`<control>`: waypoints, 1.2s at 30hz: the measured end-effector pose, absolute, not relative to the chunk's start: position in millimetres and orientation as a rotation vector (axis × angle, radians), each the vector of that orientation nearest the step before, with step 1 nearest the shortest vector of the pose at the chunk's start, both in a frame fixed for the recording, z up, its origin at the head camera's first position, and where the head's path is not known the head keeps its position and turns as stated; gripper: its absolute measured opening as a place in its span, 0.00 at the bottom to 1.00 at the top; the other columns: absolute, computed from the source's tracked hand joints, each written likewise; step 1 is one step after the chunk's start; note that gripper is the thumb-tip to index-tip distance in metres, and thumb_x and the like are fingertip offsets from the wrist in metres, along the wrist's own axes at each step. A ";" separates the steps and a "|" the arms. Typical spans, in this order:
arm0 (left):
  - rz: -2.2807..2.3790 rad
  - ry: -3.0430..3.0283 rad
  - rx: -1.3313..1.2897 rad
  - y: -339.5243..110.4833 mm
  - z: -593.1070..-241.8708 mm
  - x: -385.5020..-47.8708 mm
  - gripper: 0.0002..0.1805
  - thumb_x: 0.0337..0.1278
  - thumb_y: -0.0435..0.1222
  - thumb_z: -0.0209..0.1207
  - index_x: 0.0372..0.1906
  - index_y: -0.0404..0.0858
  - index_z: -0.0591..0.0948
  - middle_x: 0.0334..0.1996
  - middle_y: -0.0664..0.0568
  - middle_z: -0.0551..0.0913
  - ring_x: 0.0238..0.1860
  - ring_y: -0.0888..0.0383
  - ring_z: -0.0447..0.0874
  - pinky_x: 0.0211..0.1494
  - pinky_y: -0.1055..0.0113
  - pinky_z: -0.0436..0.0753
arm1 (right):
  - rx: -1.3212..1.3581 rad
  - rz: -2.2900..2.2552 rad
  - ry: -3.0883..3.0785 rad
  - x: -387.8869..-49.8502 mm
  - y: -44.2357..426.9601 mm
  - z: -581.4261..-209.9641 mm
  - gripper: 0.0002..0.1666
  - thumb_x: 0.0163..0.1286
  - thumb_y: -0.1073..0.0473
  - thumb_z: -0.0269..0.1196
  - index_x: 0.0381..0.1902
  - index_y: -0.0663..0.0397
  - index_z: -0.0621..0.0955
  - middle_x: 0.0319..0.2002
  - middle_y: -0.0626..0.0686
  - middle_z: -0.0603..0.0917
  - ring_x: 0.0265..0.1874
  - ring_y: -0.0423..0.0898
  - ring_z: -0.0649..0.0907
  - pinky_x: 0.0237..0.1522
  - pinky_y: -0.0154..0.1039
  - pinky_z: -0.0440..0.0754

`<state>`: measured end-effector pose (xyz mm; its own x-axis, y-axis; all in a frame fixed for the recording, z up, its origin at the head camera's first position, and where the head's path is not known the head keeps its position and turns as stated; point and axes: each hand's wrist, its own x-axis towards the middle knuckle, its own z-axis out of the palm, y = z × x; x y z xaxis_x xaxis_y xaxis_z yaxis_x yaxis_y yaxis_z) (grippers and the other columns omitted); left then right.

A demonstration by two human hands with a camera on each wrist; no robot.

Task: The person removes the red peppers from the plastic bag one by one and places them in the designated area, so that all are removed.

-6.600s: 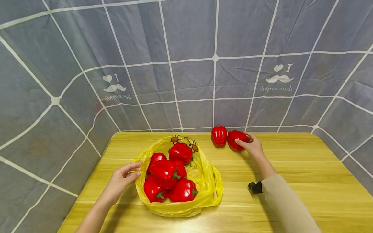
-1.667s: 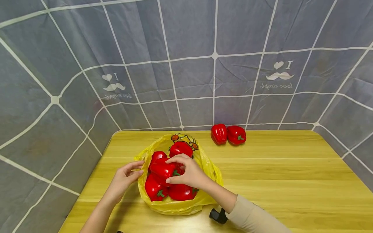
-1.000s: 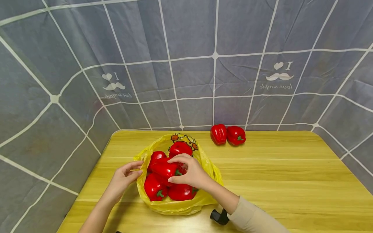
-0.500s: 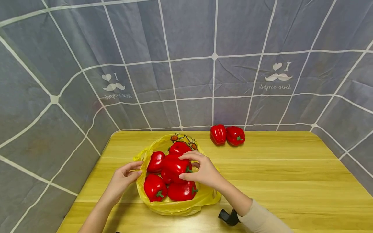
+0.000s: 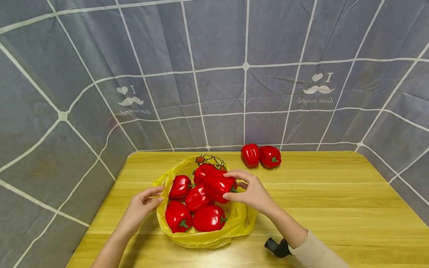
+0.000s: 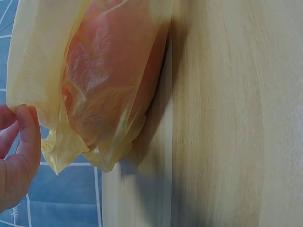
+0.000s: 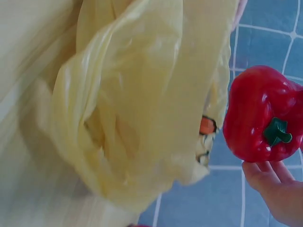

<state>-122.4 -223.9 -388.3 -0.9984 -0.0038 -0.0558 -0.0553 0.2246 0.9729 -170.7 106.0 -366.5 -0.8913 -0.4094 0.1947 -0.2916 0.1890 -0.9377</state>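
Note:
A yellow plastic bag (image 5: 201, 241) stands with its mouth wide open on the table, several red bell peppers (image 5: 209, 218) inside. My left hand (image 5: 139, 209) pinches the bag's left rim between thumb and fingers, which the left wrist view also shows. Over the right part of the bag, my right hand (image 5: 253, 192) grips a red bell pepper (image 5: 218, 186), its green stem toward the palm. The right wrist view shows this pepper (image 7: 255, 113) above the bag's rim. In the head view it partly covers another pepper (image 5: 202, 173) at the back of the bag.
Two red bell peppers (image 5: 250, 155) lie side by side at the table's back edge, right of the bag. A black curved piece (image 5: 278, 248) is at the right sleeve. A grey cloth with white grid lines (image 5: 221, 89) hangs behind the wooden table (image 5: 335, 201).
The right hand first left a pepper at the table's back edge, then took hold of the top pepper in the bag and moved it right. The left hand has stayed at the rim.

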 end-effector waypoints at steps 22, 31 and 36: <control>1.916 2.415 -0.077 -224.3 -386.2 -122.6 0.23 0.60 0.29 0.57 0.59 0.25 0.71 0.52 0.38 0.73 0.42 0.66 0.77 0.44 0.74 0.77 | -0.467 -1.800 2.578 -178.0 179.2 -361.3 0.29 0.51 0.59 0.73 0.53 0.55 0.78 0.53 0.51 0.75 0.50 0.45 0.75 0.52 0.35 0.75; 1.914 2.415 -0.056 -224.4 -384.2 -122.9 0.23 0.60 0.30 0.56 0.59 0.26 0.70 0.53 0.37 0.72 0.42 0.67 0.77 0.44 0.74 0.77 | -0.323 -1.787 2.690 -175.4 212.8 -369.6 0.29 0.55 0.60 0.70 0.55 0.59 0.76 0.52 0.51 0.74 0.48 0.42 0.74 0.49 0.25 0.73; 1.919 2.406 -0.064 -224.8 -385.0 -122.4 0.23 0.60 0.30 0.56 0.59 0.26 0.70 0.53 0.37 0.72 0.42 0.67 0.77 0.44 0.74 0.77 | -0.251 -1.773 2.707 -177.2 230.0 -379.0 0.30 0.56 0.58 0.70 0.56 0.60 0.76 0.52 0.44 0.74 0.48 0.40 0.74 0.47 0.23 0.73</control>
